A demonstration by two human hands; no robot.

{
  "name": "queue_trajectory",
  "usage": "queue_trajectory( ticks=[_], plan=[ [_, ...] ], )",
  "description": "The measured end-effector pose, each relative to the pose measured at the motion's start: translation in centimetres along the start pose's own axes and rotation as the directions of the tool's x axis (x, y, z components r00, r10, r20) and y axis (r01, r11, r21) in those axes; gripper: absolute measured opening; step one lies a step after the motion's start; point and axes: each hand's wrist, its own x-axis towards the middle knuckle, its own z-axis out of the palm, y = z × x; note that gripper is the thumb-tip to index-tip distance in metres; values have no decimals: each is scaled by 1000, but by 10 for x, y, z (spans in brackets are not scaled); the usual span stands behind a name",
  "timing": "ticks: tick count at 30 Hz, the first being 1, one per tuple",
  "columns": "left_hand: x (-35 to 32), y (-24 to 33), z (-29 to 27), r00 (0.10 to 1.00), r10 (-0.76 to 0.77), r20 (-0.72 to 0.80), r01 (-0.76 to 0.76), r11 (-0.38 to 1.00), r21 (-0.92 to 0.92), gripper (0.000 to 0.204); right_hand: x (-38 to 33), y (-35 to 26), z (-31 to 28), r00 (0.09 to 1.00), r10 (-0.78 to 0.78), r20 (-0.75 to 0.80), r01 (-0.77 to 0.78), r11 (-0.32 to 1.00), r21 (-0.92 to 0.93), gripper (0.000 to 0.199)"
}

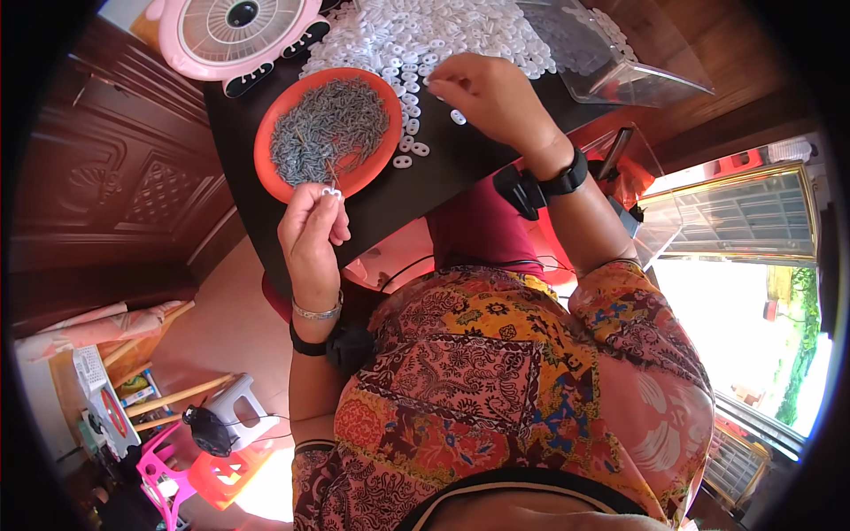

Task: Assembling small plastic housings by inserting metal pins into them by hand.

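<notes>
My left hand [312,232] is closed in a pinch at the near edge of an orange-red oval dish [264,168]. Between its fingertips is a small white two-holed plastic piece [331,192], with a thin screw-like piece standing up from it. A heap of small grey screw-like pieces [328,124] fills much of the dish. Over the near side of a big pile of white two-holed pieces [443,35] is my right hand [496,93], its thumb and fingers drawn together. What it holds, if anything, cannot be made out.
A pink fan [241,18] stands at the table's far left. Behind the pile to the right is a clear plastic bin [620,80]. Loose white pieces [403,162] lie beside the dish on the black table [390,208]. Pink and orange stools [226,473] stand at lower left.
</notes>
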Motion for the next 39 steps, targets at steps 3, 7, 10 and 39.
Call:
queue_trajectory(
  ticks=[3,7,10,39],
  plan=[
    [-1,1,0,1000,-16,-1,16,998,-53,14,-10,23,-7,994,44,95,-37,997,-74,21],
    [0,0,4,1000,-21,17,22,998,-63,14,-14,35,1,977,40,208,-3,985,-174,22],
    [0,0,5,998,-19,60,20,1000,-24,15,-8,39,6,972,-20,234,72,974,-214,21],
    [-1,1,7,982,178,-72,-190,944,-268,19,-15,-74,72,946,-55,319,-298,238,924,10]
  ],
)
